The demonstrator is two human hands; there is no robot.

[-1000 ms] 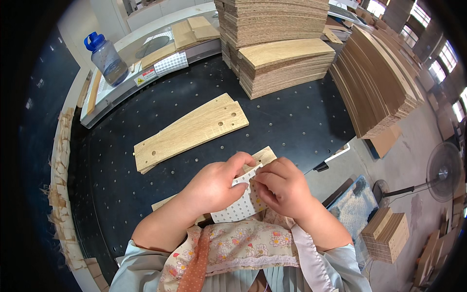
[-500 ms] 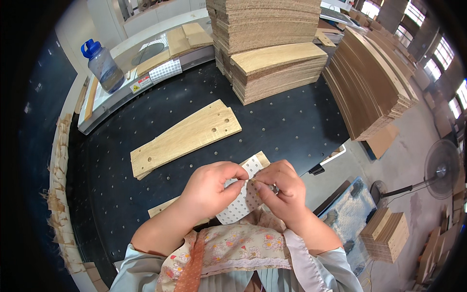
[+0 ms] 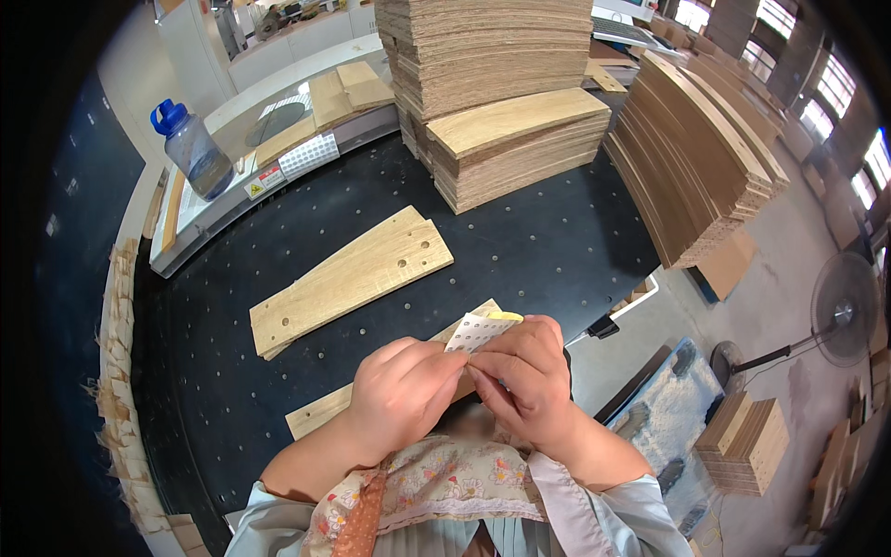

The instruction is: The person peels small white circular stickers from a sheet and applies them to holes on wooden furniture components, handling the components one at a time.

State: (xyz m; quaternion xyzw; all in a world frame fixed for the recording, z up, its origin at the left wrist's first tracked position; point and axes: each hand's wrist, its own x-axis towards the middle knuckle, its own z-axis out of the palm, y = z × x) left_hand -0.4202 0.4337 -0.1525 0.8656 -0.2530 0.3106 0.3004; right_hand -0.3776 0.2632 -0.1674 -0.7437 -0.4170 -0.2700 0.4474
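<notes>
Close in front of my body, both hands meet over a sheet of small printed stickers (image 3: 471,331). Its white face carries rows of dark marks, and a yellow edge shows at the top. My left hand (image 3: 401,392) pinches the sheet's lower part with thumb and forefinger. Touching it fingertip to fingertip, my right hand (image 3: 531,376) is also closed on the sheet. What lies right between the fingertips is too small to make out. Under the hands runs a wood-grain board (image 3: 320,408), partly covered by them. Farther off lie two overlapping boards with drilled holes (image 3: 353,283).
Tall stacks of boards (image 3: 520,153) stand at the back of the black studded table (image 3: 548,251), with another stack (image 3: 691,167) at its right edge. A blue-capped water bottle (image 3: 200,158) is on the back-left ledge. A floor fan (image 3: 840,311) stands at the right.
The sticker sheet, spread out below my hands before, is now folded up above the fingertips, showing its yellow edge. My hands have come closer together. The view has shifted slightly.
</notes>
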